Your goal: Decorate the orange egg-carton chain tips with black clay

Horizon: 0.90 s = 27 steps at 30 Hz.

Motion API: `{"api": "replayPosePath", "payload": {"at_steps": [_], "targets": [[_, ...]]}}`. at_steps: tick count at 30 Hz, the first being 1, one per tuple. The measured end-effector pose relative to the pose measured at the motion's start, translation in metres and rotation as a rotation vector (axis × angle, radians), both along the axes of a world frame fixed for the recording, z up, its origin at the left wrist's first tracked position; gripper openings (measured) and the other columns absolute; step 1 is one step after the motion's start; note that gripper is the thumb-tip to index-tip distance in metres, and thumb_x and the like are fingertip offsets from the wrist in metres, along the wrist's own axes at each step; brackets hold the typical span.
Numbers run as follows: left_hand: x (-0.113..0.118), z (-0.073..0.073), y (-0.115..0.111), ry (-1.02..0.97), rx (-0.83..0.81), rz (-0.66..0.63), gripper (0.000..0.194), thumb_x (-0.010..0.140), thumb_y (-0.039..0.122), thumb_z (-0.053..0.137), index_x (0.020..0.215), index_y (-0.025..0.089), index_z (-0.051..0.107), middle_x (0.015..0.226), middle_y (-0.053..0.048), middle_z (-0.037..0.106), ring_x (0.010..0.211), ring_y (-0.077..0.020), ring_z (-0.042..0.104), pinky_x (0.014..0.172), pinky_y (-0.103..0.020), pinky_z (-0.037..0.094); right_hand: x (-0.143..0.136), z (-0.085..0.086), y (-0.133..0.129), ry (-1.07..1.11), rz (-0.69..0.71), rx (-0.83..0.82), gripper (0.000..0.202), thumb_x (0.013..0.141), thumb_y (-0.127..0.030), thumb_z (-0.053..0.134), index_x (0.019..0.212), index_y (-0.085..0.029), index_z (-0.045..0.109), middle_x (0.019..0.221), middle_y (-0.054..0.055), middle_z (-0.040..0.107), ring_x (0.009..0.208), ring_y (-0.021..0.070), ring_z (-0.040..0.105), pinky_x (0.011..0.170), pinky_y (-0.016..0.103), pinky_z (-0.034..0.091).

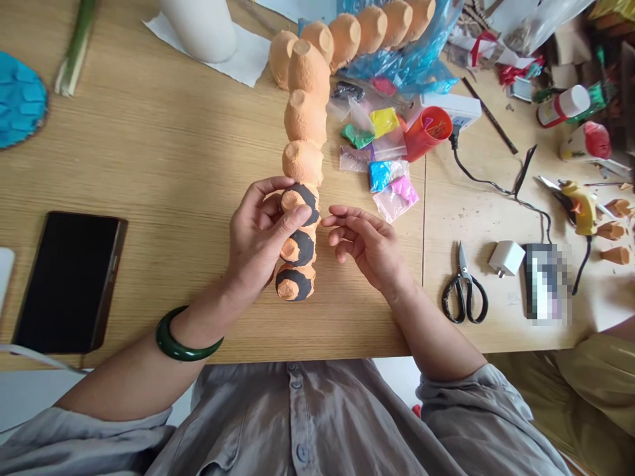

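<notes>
A long, bent orange sculpture of knobby, rounded segments with a clay-like surface runs from the table's far side toward me. Black patches with ragged edges cover parts of its three nearest segments and leave the orange knobs bare. My left hand is closed around this near end, thumb on top of a black-patched segment. Just right of the sculpture and apart from it, my right hand has its thumb and fingertips pinched together. A tiny dark bit seems to be between them, too small to make out.
Bags of coloured clay and a red cup lie beyond my right hand. Scissors, a white charger and a yellow glue gun are to the right. A phone rests at left. Another person's clothing shows at lower right.
</notes>
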<state>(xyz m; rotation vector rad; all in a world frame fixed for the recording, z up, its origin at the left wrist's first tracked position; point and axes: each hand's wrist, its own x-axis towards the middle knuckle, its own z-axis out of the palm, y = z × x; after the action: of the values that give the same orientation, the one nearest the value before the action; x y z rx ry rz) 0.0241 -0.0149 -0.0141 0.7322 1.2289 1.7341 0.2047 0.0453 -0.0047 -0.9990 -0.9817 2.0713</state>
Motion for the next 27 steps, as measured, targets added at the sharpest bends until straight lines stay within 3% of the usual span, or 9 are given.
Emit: {"api": "replayPosePath", "payload": {"at_steps": [6, 10, 15, 20, 24, 27], "targets": [[0.001, 0.002, 0.002, -0.034, -0.028, 0.057, 0.048, 0.072, 0.048, 0.11, 0.105, 0.028, 0.082, 0.094, 0.002, 0.083, 0.084, -0.0162, 0.079, 0.073, -0.028, 0.065, 0.0, -0.004, 0.0, 0.047, -0.034, 0.038, 0.035, 0.089, -0.047, 0.097, 0.107, -0.022, 0.079, 0.1, 0.002, 0.088, 0.079, 0.0152, 0.083, 0.068, 0.028, 0.071], [0.0, 0.005, 0.0, 0.0, -0.076, 0.041, 0.045, 0.076, 0.049, 0.108, 0.107, 0.031, 0.082, 0.101, 0.0, 0.083, 0.095, -0.0216, 0.081, 0.082, -0.034, 0.067, -0.002, 0.0, -0.002, 0.075, -0.044, 0.039, 0.042, 0.087, -0.051, 0.099, 0.108, -0.023, 0.076, 0.096, 0.001, 0.089, 0.079, 0.0164, 0.086, 0.069, 0.028, 0.073], [0.002, 0.006, -0.002, 0.046, -0.048, 0.053, 0.048, 0.077, 0.054, 0.106, 0.11, 0.03, 0.079, 0.102, 0.0, 0.081, 0.092, -0.0207, 0.081, 0.082, -0.035, 0.069, -0.002, 0.01, -0.01, 0.013, -0.037, 0.114, 0.046, 0.089, -0.056, 0.097, 0.104, -0.024, 0.068, 0.092, 0.001, 0.088, 0.072, 0.0165, 0.084, 0.064, 0.028, 0.07], [0.005, 0.003, -0.004, 0.122, 0.033, 0.013, 0.043, 0.087, 0.05, 0.101, 0.116, 0.03, 0.075, 0.101, -0.001, 0.082, 0.089, -0.0198, 0.082, 0.083, -0.034, 0.07, -0.005, 0.01, -0.022, -0.161, -0.052, 0.38, 0.046, 0.094, -0.065, 0.09, 0.101, -0.023, 0.073, 0.077, -0.002, 0.076, 0.055, 0.0087, 0.06, 0.052, 0.025, 0.053], [0.008, 0.0, -0.005, 0.16, 0.087, 0.017, 0.042, 0.088, 0.047, 0.1, 0.117, 0.028, 0.075, 0.101, 0.0, 0.081, 0.088, -0.017, 0.081, 0.081, -0.029, 0.069, -0.008, 0.004, -0.032, -0.296, -0.063, 0.682, 0.036, 0.104, -0.057, 0.081, 0.097, -0.022, 0.079, 0.085, 0.001, 0.077, 0.065, 0.0106, 0.06, 0.061, 0.028, 0.053], [0.011, 0.0, -0.006, 0.159, 0.058, -0.001, 0.043, 0.088, 0.048, 0.099, 0.117, 0.028, 0.075, 0.1, 0.0, 0.08, 0.086, -0.0172, 0.08, 0.078, -0.028, 0.068, -0.007, 0.005, -0.035, -0.375, -0.048, 0.781, 0.024, 0.108, -0.045, 0.077, 0.098, -0.024, 0.082, 0.088, 0.003, 0.079, 0.068, 0.0136, 0.062, 0.067, 0.032, 0.056]]}}
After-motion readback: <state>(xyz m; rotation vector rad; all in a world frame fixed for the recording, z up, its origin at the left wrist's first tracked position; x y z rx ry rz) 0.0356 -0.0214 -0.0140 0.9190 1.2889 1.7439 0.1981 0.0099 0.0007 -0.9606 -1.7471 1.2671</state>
